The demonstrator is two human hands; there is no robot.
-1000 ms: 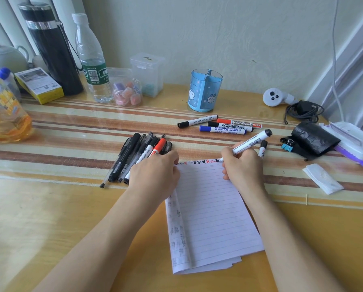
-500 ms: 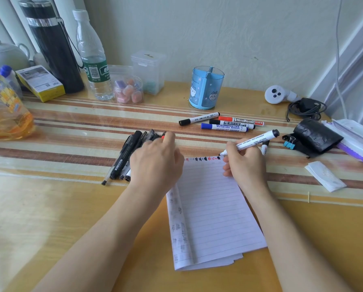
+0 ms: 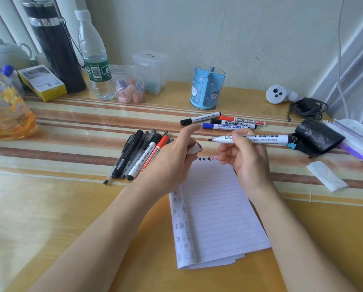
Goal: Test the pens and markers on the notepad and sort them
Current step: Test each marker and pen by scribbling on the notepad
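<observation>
My right hand (image 3: 248, 159) grips an uncapped white marker (image 3: 260, 139) level above the top of the lined notepad (image 3: 218, 209), its black tip pointing left. My left hand (image 3: 172, 159) hovers beside it with the index finger stretched out, and its other fingers curl round a small white cap (image 3: 194, 149). A pile of several black, white and red pens (image 3: 138, 153) lies left of the left hand. Several capped whiteboard markers (image 3: 229, 122) lie in a group behind the hands. A blue pen holder (image 3: 208, 87) stands further back.
Bottles (image 3: 94, 60), a black flask (image 3: 54, 45), a yellow box (image 3: 42, 82) and clear containers (image 3: 149, 70) line the back left. A black pouch (image 3: 317, 137), a tissue pack (image 3: 357, 140), a cable (image 3: 307, 107) and folded paper (image 3: 326, 175) sit at the right.
The right hand lifted the marker off the notepad and turned it level. The left hand left the pen pile, rose toward the marker's tip and now holds the small cap.
</observation>
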